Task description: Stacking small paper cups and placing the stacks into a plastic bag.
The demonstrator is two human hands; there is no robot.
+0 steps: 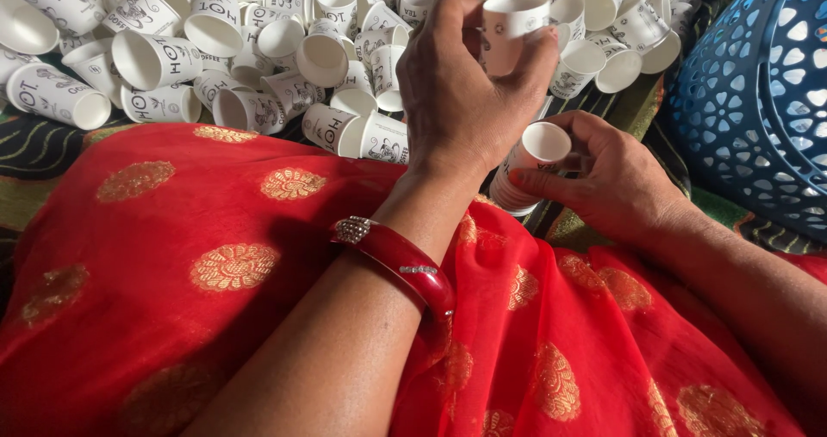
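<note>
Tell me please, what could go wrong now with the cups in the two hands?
1. The left hand pinches a single paper cup at its rim; a tight squeeze may dent the thin wall.
2. The right hand holds a short stack of cups tilted over the red cloth; it could slip down into the lap.
3. The pile of loose cups lies close in front, so a sweeping arm might scatter them.
</note>
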